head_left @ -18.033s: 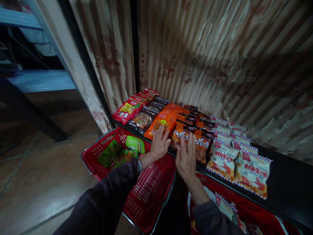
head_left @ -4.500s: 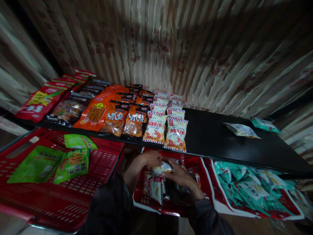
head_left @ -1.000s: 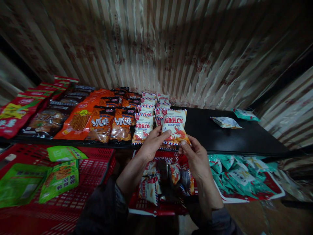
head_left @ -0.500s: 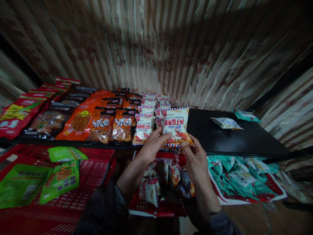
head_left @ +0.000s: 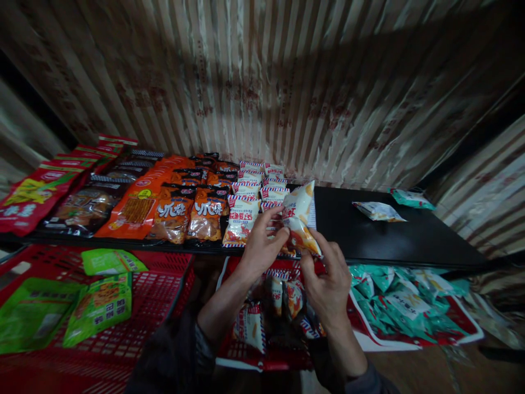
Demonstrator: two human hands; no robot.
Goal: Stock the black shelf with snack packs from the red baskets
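Observation:
A white-and-orange snack bag (head_left: pixel 301 210) with red lettering is between my two hands, just above the shelf's front edge, turned at an angle. My right hand (head_left: pixel 326 273) pinches its lower right corner between thumb and fingers. On the other side, my left hand (head_left: pixel 264 246) has its thumb and fingers at the bag's left edge; part of that grip is hidden. Beside my left hand, a matching white snack bag (head_left: pixel 241 216) fronts one of two rows of the same kind on the black shelf (head_left: pixel 369 243).
Orange-and-black bags (head_left: pixel 205 210), an orange packet (head_left: pixel 137 210) and red packets (head_left: pixel 36 191) stand along the left. A white bag (head_left: pixel 378 211) and a teal bag (head_left: pixel 412 198) lie at right. Below are red baskets (head_left: pixel 168 284) holding green, white and teal packets.
The held bag has turned from facing me to an angled position, its right side swinging away. My left fingers have shifted along its left edge. The view has moved slightly.

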